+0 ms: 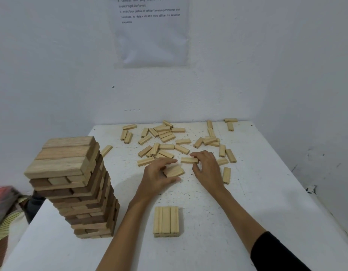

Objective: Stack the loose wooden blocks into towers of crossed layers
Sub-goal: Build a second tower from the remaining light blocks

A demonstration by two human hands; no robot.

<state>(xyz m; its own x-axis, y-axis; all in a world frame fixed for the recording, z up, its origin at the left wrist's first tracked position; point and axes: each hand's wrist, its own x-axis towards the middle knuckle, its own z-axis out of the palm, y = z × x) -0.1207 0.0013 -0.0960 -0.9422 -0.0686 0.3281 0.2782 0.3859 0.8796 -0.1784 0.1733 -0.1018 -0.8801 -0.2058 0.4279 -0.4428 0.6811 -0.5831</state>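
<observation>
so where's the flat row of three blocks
In the head view, the row of three blocks lies centre-front on the table, right of the tall tower.

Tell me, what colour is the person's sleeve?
The person's fabric sleeve is black; the head view shows it.

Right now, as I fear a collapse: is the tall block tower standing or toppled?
Standing. The tall block tower rises in crossed layers from the table, a full three-block layer on top.

Pale matt wooden blocks (166, 222) on a speckled, matt white table (247, 192).
</observation>
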